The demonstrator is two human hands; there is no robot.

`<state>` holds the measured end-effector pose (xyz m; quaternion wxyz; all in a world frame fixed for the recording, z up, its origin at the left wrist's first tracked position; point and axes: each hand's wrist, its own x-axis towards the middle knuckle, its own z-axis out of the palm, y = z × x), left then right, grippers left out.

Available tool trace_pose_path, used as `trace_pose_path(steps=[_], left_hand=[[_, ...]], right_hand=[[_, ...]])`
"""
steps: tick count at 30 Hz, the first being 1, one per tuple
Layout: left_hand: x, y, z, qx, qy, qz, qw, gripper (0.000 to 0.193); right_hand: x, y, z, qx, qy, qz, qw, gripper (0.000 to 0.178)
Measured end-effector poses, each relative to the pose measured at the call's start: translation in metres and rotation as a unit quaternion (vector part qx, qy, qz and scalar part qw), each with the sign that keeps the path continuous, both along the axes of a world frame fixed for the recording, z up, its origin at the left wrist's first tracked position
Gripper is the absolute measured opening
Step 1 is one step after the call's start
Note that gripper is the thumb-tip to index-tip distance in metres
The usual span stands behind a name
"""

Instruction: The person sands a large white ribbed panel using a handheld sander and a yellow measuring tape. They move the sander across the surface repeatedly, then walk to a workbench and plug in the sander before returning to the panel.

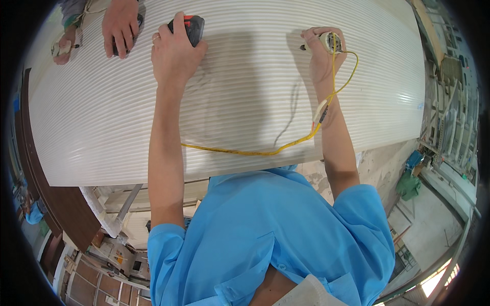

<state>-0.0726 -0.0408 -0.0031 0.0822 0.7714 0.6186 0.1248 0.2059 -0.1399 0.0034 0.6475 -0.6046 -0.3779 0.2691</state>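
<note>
My left hand (176, 58) grips a black-and-red block (194, 29), which looks like a power-tool battery pack, on the white ribbed panel (229, 112). In my right hand (320, 58) is a small cream cylinder (334, 43) with an open, wired end; a dark tip (303, 47) pokes out on its left side. A yellow cable (265, 153) loops from the cylinder past my right wrist, over the panel, and passes behind my left forearm. Its splice (321, 113) shows white and dark sleeves.
At the upper left, a co-worker's hand (120, 28) covers a black object (116, 51). The co-worker's other hand (65, 46) holds a similar cream piece (59, 49). Dark brown boards (66, 204) stand left of the panel. A green bag (408, 184) lies at right.
</note>
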Motion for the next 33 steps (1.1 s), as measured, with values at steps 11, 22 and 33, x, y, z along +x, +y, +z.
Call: trace_pose_path(steps=[11,22,33], left_hand=[[0.004,0.007,0.0,0.0,-0.013,-0.004,1.0,0.079],[0.006,0.015,-0.002,0.007,-0.009,-0.003,1.0,0.08],[0.011,0.02,0.001,-0.001,-0.014,0.002,1.0,0.078]], right_hand=[[0.009,0.008,0.011,0.032,0.012,0.006,0.999,0.017],[0.004,0.012,-0.004,-0.011,0.045,0.028,0.999,0.021],[0.009,0.024,-0.004,-0.004,0.033,0.015,0.999,0.021]])
